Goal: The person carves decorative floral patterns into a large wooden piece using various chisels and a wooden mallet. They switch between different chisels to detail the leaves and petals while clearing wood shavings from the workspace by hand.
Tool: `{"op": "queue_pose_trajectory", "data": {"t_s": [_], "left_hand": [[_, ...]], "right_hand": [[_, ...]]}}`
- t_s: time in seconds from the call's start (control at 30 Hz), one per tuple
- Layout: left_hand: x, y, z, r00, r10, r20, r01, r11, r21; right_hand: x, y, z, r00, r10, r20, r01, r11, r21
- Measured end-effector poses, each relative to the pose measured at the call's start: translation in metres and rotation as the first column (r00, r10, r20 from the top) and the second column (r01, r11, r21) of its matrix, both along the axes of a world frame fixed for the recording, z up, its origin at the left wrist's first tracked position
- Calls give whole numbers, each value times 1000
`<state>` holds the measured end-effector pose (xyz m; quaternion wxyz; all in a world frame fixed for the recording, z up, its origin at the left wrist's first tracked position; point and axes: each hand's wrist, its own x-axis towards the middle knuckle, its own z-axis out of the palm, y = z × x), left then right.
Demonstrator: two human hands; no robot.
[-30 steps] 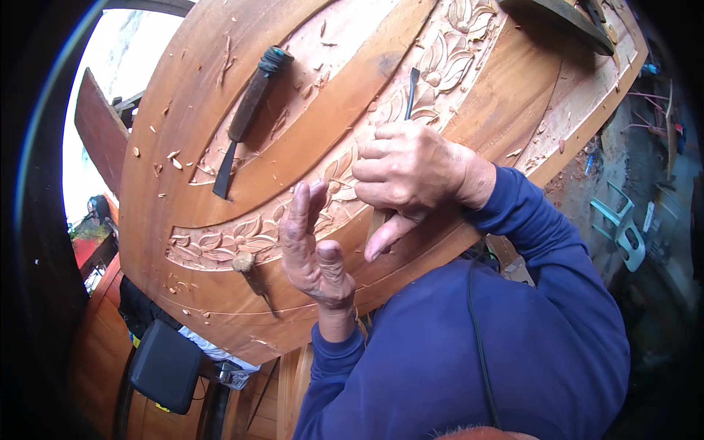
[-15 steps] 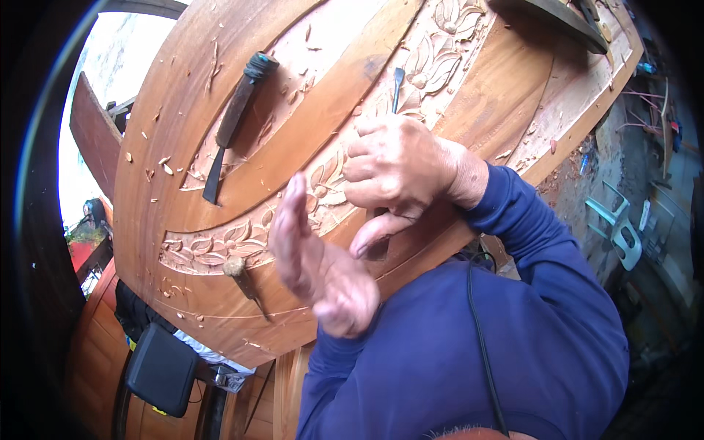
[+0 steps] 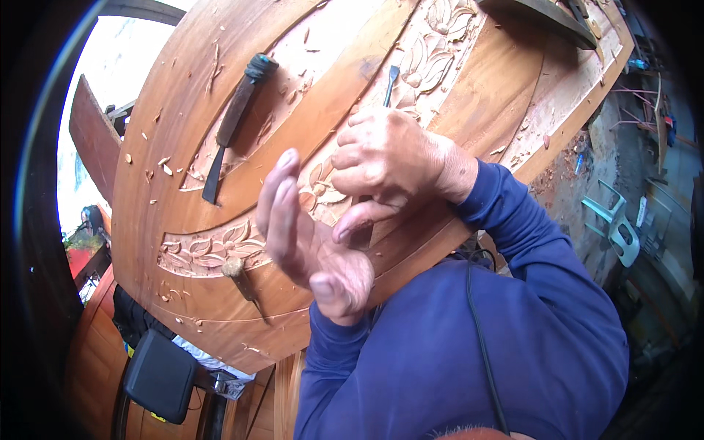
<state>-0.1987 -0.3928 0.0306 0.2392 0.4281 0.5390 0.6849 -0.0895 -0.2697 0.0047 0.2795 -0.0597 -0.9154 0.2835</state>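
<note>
My right hand (image 3: 389, 161) is wrapped round a wood chisel (image 3: 391, 84). The flat blade of that chisel points up and away past my knuckles, over a carved flower band, and part of its dark handle shows below my thumb. My left hand (image 3: 312, 249) is open, palm turned toward the handle's end, its fingers raised and holding nothing. Beneath both hands lies a large curved wooden panel (image 3: 176, 213) with carved leaves and flowers (image 3: 227, 246). To the left, a broad chisel (image 3: 233, 121) with a wrapped handle rests on the panel. A smaller round-headed tool (image 3: 240, 279) lies nearer.
A dark wooden piece (image 3: 543, 22) sits at the panel's far right. Loose shavings (image 3: 165, 165) are scattered over the wood. A black case (image 3: 160, 374) is at the lower left, and a pale green plastic chair (image 3: 616, 224) stands on the floor at right.
My right hand and its chisel have shifted slightly left. My left hand has turned, with its fingers higher and more spread and its thumb now showing.
</note>
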Motion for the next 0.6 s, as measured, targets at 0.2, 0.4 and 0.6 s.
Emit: {"op": "queue_pose_trajectory", "data": {"t_s": [0.2, 0.4, 0.6], "left_hand": [[-10, -1, 3, 998, -2, -58, 10, 991, 130], [-7, 18, -8, 1000, 18, -10, -16, 990, 140], [-37, -18, 5, 999, 1, -54, 5, 994, 111]], "right_hand": [[4, 8, 3, 999, -8, 53, 6, 1000, 31], [5, 22, -1, 998, -50, 23, 49, 997, 55], [-8, 9, 4, 995, -70, -67, 71, 997, 20]]}}
